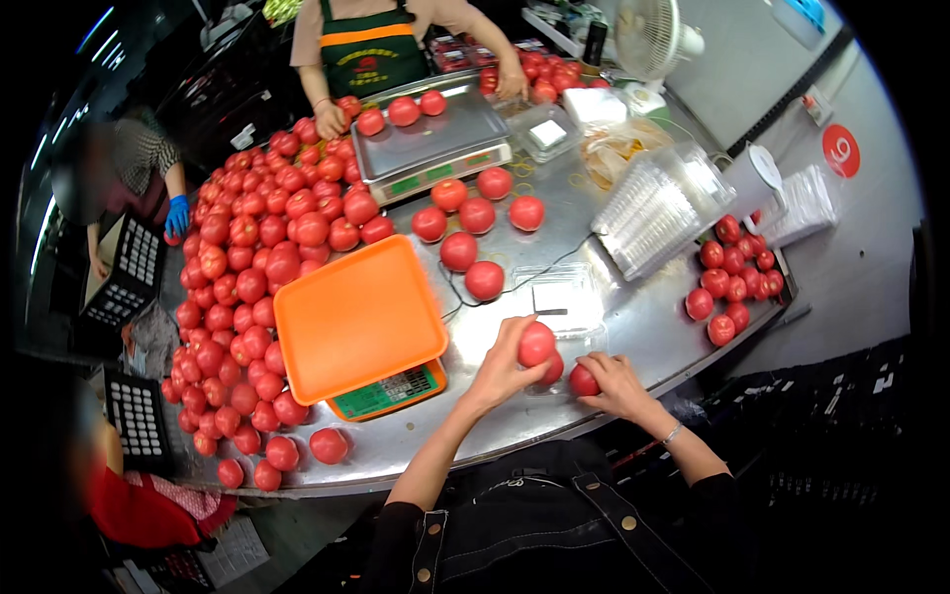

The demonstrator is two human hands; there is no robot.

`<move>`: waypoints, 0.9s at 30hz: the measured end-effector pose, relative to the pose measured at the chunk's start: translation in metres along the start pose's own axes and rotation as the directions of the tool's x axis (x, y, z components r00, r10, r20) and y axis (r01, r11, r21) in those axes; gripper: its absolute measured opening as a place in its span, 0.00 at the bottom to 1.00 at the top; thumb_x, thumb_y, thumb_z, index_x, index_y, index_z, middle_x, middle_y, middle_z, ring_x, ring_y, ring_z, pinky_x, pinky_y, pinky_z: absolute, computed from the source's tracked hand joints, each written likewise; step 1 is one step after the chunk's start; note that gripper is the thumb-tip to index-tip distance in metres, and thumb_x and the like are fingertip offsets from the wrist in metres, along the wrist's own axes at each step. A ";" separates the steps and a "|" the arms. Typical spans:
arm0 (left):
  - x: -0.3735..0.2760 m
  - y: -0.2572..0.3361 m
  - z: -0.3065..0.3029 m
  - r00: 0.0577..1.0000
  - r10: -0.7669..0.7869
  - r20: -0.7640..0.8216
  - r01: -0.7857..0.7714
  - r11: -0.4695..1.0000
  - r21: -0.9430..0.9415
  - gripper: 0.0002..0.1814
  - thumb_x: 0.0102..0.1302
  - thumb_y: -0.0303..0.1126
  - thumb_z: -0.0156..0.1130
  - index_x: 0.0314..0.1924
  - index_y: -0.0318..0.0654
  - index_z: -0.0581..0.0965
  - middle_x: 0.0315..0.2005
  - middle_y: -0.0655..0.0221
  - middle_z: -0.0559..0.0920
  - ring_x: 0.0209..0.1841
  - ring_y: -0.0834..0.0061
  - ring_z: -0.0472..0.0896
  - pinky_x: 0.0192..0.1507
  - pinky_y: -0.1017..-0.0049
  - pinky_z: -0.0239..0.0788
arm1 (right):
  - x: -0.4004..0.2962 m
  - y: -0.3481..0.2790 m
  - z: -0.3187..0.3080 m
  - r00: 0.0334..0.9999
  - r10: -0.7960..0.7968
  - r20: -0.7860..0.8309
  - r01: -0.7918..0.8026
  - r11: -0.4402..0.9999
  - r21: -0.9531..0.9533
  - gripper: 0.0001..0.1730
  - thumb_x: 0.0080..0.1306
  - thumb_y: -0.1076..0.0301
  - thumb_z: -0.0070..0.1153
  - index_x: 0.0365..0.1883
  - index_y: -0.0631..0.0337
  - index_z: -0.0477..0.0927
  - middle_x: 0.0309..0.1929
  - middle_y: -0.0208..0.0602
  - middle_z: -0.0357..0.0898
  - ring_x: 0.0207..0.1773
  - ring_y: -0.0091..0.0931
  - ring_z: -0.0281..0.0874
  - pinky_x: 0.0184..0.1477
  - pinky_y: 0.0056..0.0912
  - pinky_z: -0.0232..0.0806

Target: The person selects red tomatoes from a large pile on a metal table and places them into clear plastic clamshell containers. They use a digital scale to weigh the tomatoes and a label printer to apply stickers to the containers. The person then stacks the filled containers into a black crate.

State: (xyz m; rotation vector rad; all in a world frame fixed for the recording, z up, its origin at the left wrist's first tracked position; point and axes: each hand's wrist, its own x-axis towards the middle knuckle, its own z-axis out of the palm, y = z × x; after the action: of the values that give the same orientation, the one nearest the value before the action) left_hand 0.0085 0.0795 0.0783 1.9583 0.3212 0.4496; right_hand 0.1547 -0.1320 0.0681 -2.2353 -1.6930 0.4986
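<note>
My left hand (503, 368) grips a red tomato (536, 344) above a clear plastic clamshell box (558, 297), whose lid lies folded away from me. Another tomato (551, 369) sits in the near half of the box, just under the held one. At the right side of that half, my right hand (614, 384) has its fingers around a third tomato (584, 380). Several loose tomatoes (484, 281) lie on the steel table past my left hand. An orange tray (361, 319) rests on a green and orange scale (386, 392) to the left.
A large tomato heap (252, 284) covers the table's left side. Beyond stands a steel-topped scale (430, 137), with a co-worker in a green apron (371, 56) behind. Nested clear boxes (657, 208) and more tomatoes (735, 278) are at right. A black cable (519, 284) crosses the steel table (475, 445).
</note>
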 end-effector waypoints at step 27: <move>-0.008 -0.022 0.096 0.988 -0.014 0.154 -0.091 0.756 0.648 0.32 0.60 0.48 0.60 0.59 0.35 0.68 0.33 0.60 0.79 0.39 0.62 0.77 0.45 0.63 0.65 | 0.085 0.074 0.053 0.862 0.498 -0.092 0.006 0.172 0.985 0.16 0.74 0.60 0.37 0.49 0.61 0.69 0.35 0.35 0.76 0.37 0.23 0.76 0.38 0.24 0.70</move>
State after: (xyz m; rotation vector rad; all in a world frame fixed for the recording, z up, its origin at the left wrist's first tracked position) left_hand 0.0443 0.0072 0.0204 2.6804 0.3746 0.2178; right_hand 0.2162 -0.0684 -0.0194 -1.3809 -0.3752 0.8086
